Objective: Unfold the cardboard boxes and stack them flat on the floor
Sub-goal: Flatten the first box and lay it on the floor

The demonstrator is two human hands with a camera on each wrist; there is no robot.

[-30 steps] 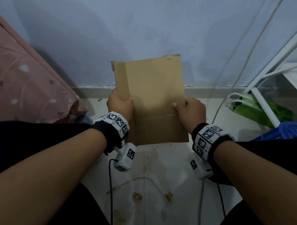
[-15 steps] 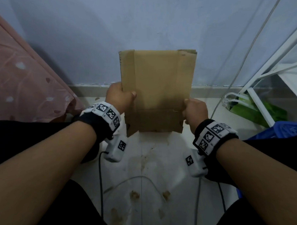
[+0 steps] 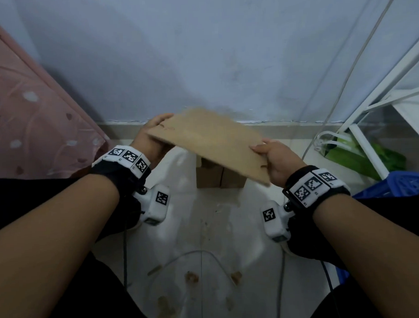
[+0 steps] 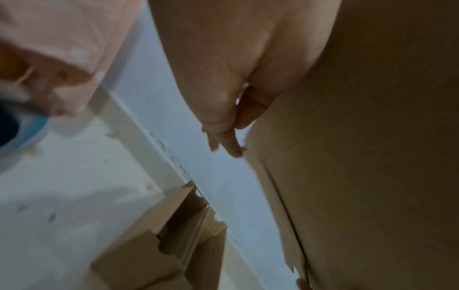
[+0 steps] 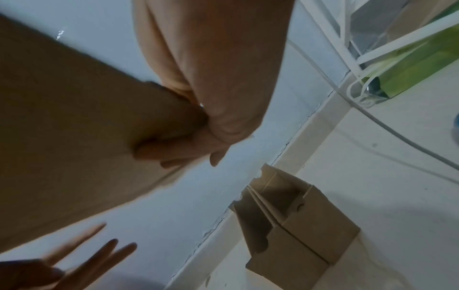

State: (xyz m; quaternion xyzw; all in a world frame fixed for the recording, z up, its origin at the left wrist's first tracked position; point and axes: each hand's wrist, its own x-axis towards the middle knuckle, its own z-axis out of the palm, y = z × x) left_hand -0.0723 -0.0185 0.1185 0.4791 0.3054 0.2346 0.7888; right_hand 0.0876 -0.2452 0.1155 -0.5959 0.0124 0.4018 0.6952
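A flattened brown cardboard sheet [image 3: 207, 142] hangs tilted, nearly level, above the floor near the wall. My right hand [image 3: 273, 158] pinches its near right edge, thumb on top and fingers curled beneath [image 5: 174, 147]. My left hand [image 3: 152, 135] lies along the sheet's left edge with its fingers [image 4: 231, 141] straight, touching it. The sheet's underside fills the left wrist view [image 4: 372, 157] and the left of the right wrist view [image 5: 62, 127]. Below the sheet a folded-up cardboard box [image 3: 216, 175] [image 4: 139, 255] [image 5: 298, 235] stands on the white floor, its top flaps open.
A pink bedspread [image 3: 22, 119] hangs at the left. At the right stand a white metal rack [image 3: 381, 103], a green bag [image 3: 362, 157] and a blue basket [image 3: 397, 184]. The blue wall is just behind the box. A thin cable [image 3: 208, 255] loops on the stained floor between my legs.
The sheet, held upright and facing me before, has tipped forward and down to nearly level. My left hand's grip on its edge has loosened to straight fingers. The box on the floor now shows.
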